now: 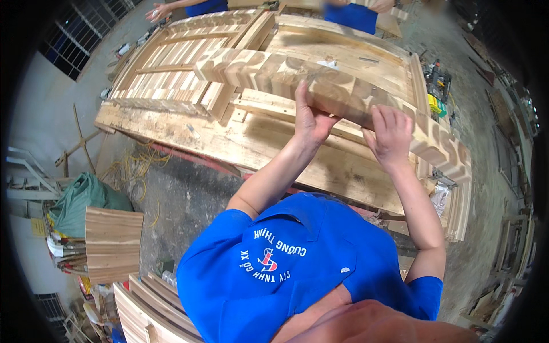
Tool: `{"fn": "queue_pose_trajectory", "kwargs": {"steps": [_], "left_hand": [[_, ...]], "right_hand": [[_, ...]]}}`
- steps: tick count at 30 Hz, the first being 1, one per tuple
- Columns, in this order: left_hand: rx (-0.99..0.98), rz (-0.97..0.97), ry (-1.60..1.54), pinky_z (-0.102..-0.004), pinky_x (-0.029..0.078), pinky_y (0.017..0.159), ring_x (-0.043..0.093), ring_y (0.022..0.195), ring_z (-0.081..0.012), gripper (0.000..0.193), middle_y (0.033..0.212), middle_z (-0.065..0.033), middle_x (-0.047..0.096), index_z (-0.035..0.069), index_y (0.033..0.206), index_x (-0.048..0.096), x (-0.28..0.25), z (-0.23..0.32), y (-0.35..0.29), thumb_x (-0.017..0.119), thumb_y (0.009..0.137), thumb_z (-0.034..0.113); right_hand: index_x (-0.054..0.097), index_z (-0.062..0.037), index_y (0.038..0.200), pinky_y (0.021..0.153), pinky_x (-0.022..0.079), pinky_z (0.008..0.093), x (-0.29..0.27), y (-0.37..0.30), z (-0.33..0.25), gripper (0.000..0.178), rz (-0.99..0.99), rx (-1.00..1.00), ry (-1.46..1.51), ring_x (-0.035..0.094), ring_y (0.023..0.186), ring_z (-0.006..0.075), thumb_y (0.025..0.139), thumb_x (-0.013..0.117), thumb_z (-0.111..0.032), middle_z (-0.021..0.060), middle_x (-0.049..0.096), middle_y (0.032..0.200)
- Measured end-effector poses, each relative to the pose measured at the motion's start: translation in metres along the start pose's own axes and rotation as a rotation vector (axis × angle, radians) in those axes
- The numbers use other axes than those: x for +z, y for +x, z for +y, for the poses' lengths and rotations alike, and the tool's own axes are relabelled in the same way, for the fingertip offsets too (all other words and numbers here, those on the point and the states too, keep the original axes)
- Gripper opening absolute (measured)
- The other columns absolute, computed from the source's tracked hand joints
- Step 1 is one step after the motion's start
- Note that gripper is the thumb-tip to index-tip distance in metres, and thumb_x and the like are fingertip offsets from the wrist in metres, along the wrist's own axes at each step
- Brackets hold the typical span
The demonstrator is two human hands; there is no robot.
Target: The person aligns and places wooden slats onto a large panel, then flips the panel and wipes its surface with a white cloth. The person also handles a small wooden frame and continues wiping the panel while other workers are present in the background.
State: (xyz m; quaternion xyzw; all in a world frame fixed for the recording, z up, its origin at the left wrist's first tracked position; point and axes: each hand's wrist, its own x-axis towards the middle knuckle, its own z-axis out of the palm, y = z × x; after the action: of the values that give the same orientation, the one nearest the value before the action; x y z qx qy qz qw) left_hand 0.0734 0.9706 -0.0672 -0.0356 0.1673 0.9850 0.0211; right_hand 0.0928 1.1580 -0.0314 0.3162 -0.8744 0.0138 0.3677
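A long, thick wooden beam (pixel 269 71) with blocky light and dark grain slants across the workbench (pixel 166 127), its left end farther away than its right. My left hand (pixel 313 121) grips it near the middle, thumb up against the side and the other fingers partly hidden below. To the right, my right hand (pixel 392 134) is closed over the near edge, fingers bent. Behind and left of the beam lies a slatted wooden panel (pixel 171 54) on the bench. Part of a wooden frame (pixel 343 37) shows beyond the beam.
Two people in blue (pixel 349 20) stand across the bench. Tools (pixel 437 80) sit beyond its right end. A yellow cord (pixel 137 168) lies on the floor at left, near a green sack (pixel 86 197) and a brown board (pixel 114 243). Curved wooden pieces (pixel 151 308) stand lower left.
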Motion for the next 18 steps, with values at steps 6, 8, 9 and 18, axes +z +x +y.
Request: {"fn": "queue_pose_trajectory", "kwargs": {"steps": [6,8,9,18], "left_hand": [[0.176,-0.014,-0.086,-0.0496,0.028,0.105,0.035,0.128,-0.0293,0.085,0.139,-0.0096,0.037,0.014,0.138,0.035,-0.036,-0.007,0.031,0.044,0.075,0.072],[0.27,-0.03,-0.081,-0.0478,0.028,0.105,0.035,0.128,-0.0281,0.085,0.138,-0.009,0.039,0.015,0.138,0.036,-0.042,-0.003,0.033,0.044,0.076,0.072],[0.276,-0.012,-0.08,-0.0472,0.028,0.105,0.036,0.128,-0.0276,0.084,0.138,-0.0085,0.039,0.015,0.137,0.036,-0.04,-0.006,0.032,0.044,0.076,0.072],[0.241,0.093,-0.012,-0.0447,0.035,0.103,0.043,0.123,-0.0257,0.068,0.131,-0.0083,0.047,0.01,0.131,0.043,-0.054,-0.012,0.018,0.052,0.084,0.059]], "right_hand": [[0.054,-0.0087,0.121,0.1,0.036,0.041,-0.019,0.022,0.049,0.062,-0.226,0.158,0.104,0.047,0.115,0.0327,0.069,0.075,-0.035,0.0123,0.052,0.125],[0.053,-0.007,0.122,0.098,0.039,0.04,-0.017,0.03,0.062,0.063,-0.376,0.215,0.235,0.051,0.112,0.0344,0.069,0.074,-0.034,0.0138,0.054,0.123],[0.057,-0.0042,0.118,0.094,0.04,0.0374,-0.008,0.022,0.074,0.061,-0.423,0.216,0.341,0.055,0.106,0.0305,0.071,0.072,-0.041,0.0153,0.059,0.116],[0.062,-0.0003,0.098,0.076,0.043,0.0275,0.048,-0.025,0.08,0.038,-0.825,0.474,1.102,0.055,0.081,0.0116,0.081,0.068,-0.034,0.0028,0.062,0.086]]}}
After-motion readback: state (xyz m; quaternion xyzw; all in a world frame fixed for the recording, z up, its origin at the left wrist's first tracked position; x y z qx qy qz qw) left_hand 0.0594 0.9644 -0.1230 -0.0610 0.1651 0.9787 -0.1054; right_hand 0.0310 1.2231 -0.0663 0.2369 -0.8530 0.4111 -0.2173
